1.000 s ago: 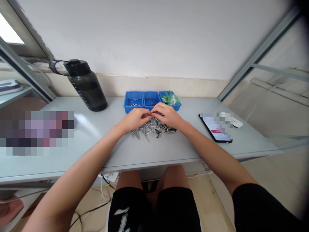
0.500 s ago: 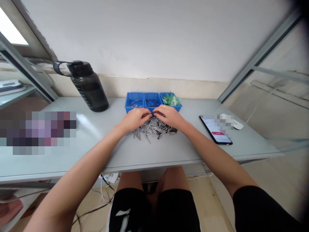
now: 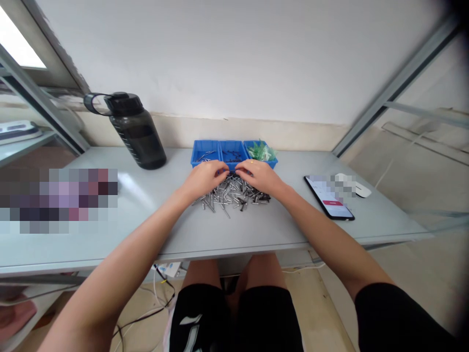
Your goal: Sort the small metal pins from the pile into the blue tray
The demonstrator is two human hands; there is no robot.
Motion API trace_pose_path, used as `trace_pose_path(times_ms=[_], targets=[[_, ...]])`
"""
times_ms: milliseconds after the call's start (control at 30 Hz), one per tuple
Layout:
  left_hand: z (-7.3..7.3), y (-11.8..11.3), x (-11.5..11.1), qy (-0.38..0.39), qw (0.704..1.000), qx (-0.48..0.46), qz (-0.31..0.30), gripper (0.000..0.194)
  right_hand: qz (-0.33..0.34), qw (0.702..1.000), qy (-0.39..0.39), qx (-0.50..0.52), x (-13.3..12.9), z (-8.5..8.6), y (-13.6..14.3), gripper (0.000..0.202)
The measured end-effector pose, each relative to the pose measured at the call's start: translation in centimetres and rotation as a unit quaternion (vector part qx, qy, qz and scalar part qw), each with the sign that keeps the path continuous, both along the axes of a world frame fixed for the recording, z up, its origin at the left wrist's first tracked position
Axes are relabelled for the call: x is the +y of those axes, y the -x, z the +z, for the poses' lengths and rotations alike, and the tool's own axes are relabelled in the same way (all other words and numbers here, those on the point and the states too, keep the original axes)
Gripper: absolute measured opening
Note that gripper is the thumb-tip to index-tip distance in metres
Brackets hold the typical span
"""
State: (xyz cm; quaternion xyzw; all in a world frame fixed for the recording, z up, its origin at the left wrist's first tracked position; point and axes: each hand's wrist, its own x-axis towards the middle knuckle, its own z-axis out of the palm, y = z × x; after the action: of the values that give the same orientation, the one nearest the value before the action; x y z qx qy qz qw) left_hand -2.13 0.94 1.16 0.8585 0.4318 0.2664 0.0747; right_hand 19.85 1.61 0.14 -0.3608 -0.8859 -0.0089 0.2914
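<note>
A pile of small silver pins or rivets and dark screws (image 3: 229, 195) lies on the desk between my forearms. Over its back edge, my left hand (image 3: 208, 177) has its thumb and fingers drawn together. Facing it a short gap away, my right hand (image 3: 258, 175), with a ring on one finger, is pinched too. Anything between the fingertips is too small to make out. Just behind stand three blue bins: the left bin (image 3: 193, 151) contains a few silver pieces, the middle bin (image 3: 231, 144) dark screws, and the right bin (image 3: 273, 165) green and white pieces with clear plastic.
A dark water bottle (image 3: 141, 139) stands at the back left of the desk (image 3: 110, 234). On the right lie a phone (image 3: 330, 198) and a white mouse (image 3: 361, 188). A blurred-out patch covers the left side. Cables (image 3: 161, 298) hang below the desk.
My hands have drawn slightly apart; their fingertips were almost touching before. The pile and bins look the same, and the whole view has shifted a little.
</note>
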Motion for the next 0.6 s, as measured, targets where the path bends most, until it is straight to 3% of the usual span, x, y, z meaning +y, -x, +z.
trace_pose_path(times_ms=[367,600], targets=[[-0.26,0.02,0.27,0.012,0.999,-0.035,-0.005,0.018,0.005,1.0,0.018,0.004,0.03,-0.04,0.02,0.019],[-0.02,-0.32,0.27,0.089,0.981,-0.166,-0.038,0.016,0.024,0.999,0.022,0.002,0.27,-0.13,-0.05,0.017]])
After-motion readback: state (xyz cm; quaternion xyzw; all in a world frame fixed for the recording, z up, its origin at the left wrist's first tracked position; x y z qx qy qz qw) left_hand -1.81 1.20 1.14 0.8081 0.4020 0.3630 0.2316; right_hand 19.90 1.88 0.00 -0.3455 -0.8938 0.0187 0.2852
